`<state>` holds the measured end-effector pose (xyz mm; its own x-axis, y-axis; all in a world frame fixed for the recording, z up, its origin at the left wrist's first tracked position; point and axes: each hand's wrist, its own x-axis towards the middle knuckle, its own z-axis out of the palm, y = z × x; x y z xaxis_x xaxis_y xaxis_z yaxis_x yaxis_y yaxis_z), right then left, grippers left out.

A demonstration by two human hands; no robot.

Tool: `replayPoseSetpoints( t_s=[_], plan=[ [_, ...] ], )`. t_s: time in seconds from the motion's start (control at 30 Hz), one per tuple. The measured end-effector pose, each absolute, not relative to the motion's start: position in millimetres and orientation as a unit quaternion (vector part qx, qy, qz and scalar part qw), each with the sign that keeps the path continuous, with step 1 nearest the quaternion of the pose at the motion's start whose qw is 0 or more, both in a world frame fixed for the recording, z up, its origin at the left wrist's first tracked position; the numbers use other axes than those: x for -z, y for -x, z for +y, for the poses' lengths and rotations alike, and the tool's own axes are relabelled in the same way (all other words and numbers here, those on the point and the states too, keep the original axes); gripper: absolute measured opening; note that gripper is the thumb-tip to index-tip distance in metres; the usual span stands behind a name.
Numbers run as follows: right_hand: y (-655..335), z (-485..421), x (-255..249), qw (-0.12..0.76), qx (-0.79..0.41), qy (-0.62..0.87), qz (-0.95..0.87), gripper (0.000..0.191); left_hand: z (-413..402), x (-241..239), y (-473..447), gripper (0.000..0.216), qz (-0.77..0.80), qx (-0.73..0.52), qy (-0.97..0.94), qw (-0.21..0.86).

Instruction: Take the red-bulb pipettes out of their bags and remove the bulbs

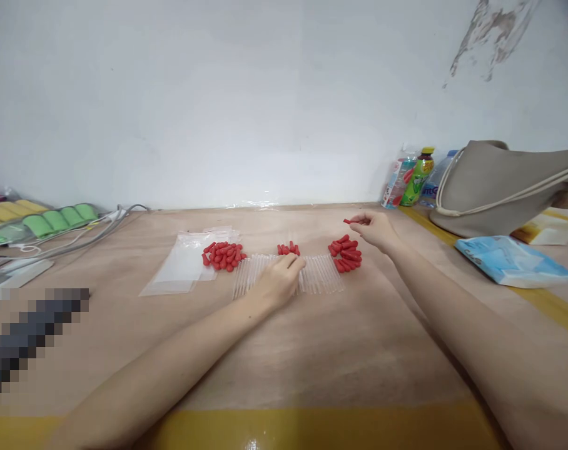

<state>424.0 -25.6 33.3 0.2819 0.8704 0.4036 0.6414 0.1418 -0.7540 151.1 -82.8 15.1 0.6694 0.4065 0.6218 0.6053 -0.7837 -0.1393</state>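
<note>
My right hand (372, 229) is raised at the right, its thumb and fingers pinching a red rubber bulb (347, 221). My left hand (282, 280) lies over a row of clear, thin tubes (319, 275); its fingers are closed near the tubes' far ends, and what they grip is hidden. Just beyond those fingers a few red bulbs (288, 249) stand side by side at the tubes' far ends. One pile of red rubber bulbs (224, 255) sits left of the row. Another pile of red bulbs (347, 255) is at its right, just below my right hand.
Clear plastic bags (174, 265) lie left of the tubes. Drink bottles (418, 177), a grey bag (490, 181) and a blue-white packet (512, 259) occupy the right side. Green padded pieces (61, 220) and grey cables (101, 225) are at the far left. A wall bounds the back.
</note>
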Motion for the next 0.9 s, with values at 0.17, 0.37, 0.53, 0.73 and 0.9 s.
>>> replayPoseSetpoints(
  t_s=[0.17,0.37,0.53,0.73,0.9],
  plan=[
    [-434,-19,-25,0.479,-0.172,0.621,-0.596,0.030,-88,-10,-168,0.017,-0.254,0.284,0.913,0.145],
    [-442,-21,-19,0.462,-0.215,0.590,-0.626,0.032,-94,-6,-170,0.013,-0.233,0.276,0.930,0.062],
    [-446,-19,-11,0.450,-0.236,0.584,-0.633,0.035,-100,-11,-162,0.031,-0.234,0.274,0.930,0.068],
    [-445,-22,-10,0.442,-0.237,0.586,-0.636,0.033,-102,-11,-134,0.027,-0.254,0.282,0.923,0.071],
    [-436,-25,-22,0.447,-0.173,0.613,-0.628,0.032,-102,-7,-124,0.021,-0.272,0.301,0.913,0.035]
  ],
)
